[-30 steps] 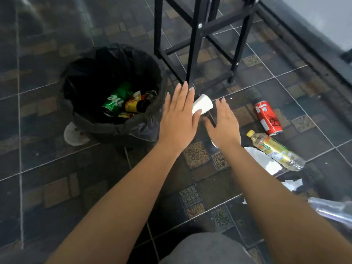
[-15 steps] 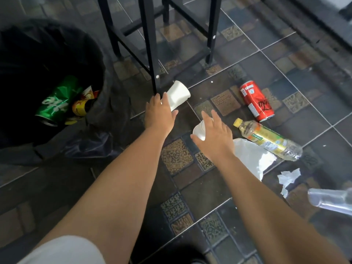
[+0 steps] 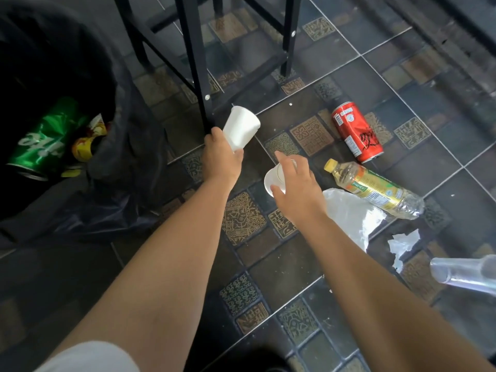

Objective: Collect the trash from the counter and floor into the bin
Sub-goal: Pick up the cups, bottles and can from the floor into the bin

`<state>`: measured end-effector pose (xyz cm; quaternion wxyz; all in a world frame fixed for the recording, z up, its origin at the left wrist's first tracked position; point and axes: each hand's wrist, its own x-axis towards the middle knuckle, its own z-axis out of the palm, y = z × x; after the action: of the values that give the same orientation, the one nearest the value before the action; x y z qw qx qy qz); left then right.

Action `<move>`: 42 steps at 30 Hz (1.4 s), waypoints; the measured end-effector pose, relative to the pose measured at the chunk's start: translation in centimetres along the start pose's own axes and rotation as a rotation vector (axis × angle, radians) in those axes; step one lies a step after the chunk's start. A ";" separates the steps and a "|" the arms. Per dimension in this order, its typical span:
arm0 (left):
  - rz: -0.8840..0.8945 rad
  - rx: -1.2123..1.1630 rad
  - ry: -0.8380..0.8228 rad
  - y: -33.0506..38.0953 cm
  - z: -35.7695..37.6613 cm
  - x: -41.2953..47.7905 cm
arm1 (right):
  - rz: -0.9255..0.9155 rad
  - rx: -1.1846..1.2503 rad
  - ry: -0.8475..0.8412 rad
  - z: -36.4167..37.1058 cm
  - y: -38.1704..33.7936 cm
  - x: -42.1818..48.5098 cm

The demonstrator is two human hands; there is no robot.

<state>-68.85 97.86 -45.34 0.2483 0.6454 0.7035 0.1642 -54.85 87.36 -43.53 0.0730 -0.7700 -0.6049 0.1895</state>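
My left hand [image 3: 220,156] grips a white paper cup [image 3: 241,128] by its lower part, beside a black stool leg. My right hand [image 3: 296,181] holds a second white paper cup [image 3: 273,178], whose open rim faces left. The bin [image 3: 118,108], lined with a black bag, stands at the left and holds a green can [image 3: 40,146] and a yellow wrapper [image 3: 86,146]. On the tiled floor to the right lie a red can [image 3: 355,132], a plastic tea bottle [image 3: 375,187], a clear plastic bag [image 3: 351,218] and a crumpled tissue [image 3: 402,244].
A black metal stool frame [image 3: 196,65] stands on the floor just beyond my hands. A clear plastic bottle [image 3: 467,273] lies at the right edge. A wall base runs along the top right.
Both hands went from spread flat above the floor to each holding a white cup. The view moved closer and to the right, so the bin sits further left.
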 end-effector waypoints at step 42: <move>-0.166 0.237 0.455 -12.8 -26.8 -8.5 | -0.474 0.193 0.322 -6.8 -25.8 -1.1</move>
<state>-94.10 90.38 -29.12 0.0193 0.5566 0.8060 0.2004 -75.82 93.75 -28.25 0.2831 -0.6171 -0.7274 0.0994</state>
